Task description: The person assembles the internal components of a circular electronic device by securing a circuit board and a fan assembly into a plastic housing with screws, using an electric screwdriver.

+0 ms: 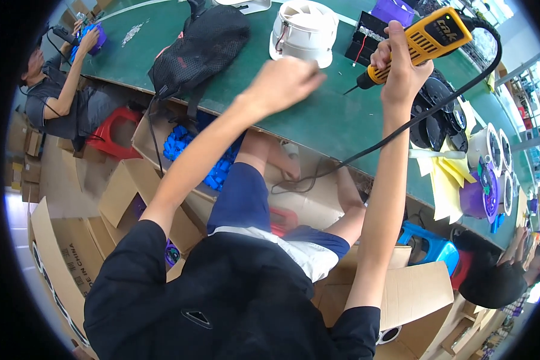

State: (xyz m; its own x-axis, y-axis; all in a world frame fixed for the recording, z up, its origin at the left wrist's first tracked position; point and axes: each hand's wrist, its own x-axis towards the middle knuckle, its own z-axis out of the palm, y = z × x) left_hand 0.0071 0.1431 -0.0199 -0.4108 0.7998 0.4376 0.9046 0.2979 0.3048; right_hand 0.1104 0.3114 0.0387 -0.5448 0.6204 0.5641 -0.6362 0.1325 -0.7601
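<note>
My right hand [402,66] grips a yellow and black soldering iron [429,39] over the green table [318,120], its thin tip pointing down-left toward the table. A black cord runs from its back end down across my forearm. My left hand [282,81] is closed just below a white round fan housing [305,30] that stands on the table; whether it pinches something small I cannot tell. The iron's tip is just right of the left hand.
A black mesh bag [201,45] lies on the table at left. Black and white fan parts [456,120], yellow sheets [447,180] and a purple tub [477,198] sit at right. Boxes of blue parts [216,162] stand below. Other people sit at far left and lower right.
</note>
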